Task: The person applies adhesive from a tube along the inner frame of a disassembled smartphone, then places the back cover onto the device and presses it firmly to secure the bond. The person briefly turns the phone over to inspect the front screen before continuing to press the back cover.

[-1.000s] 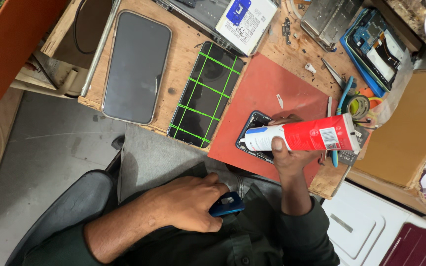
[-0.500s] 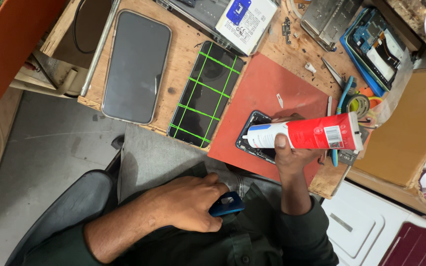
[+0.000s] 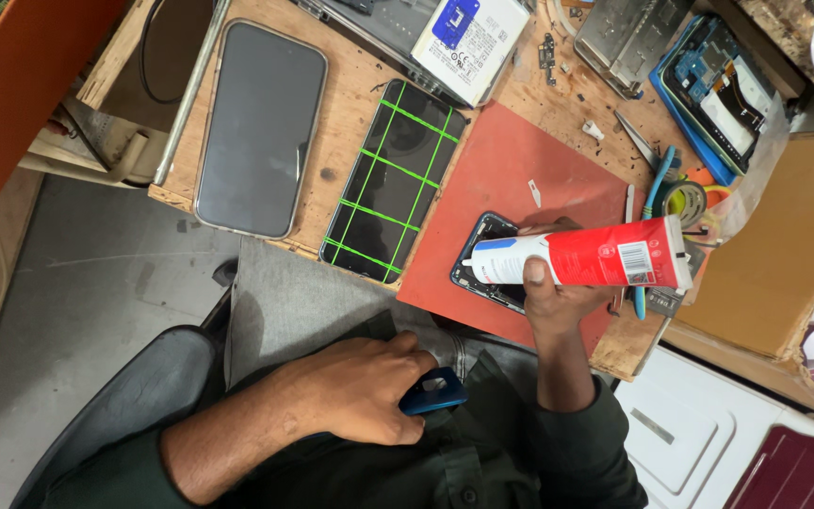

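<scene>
The right hand (image 3: 558, 292) has its fingers closed around a smooth red-white tube (image 3: 581, 262), lying sideways, nozzle pointing left over a dark phone (image 3: 482, 273) on the red mat (image 3: 511, 188). The left hand (image 3: 355, 386) covers a blue object (image 3: 435, 391) in the lap.

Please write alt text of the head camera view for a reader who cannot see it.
The right hand holds a red and white tube over an opened phone on a red mat. The left hand rests on a blue object in the lap.

grey concrete floor (image 3: 96, 283) — scuffed plywood workbench (image 3: 350, 123), orange panel (image 3: 21, 85) beside it.
</scene>
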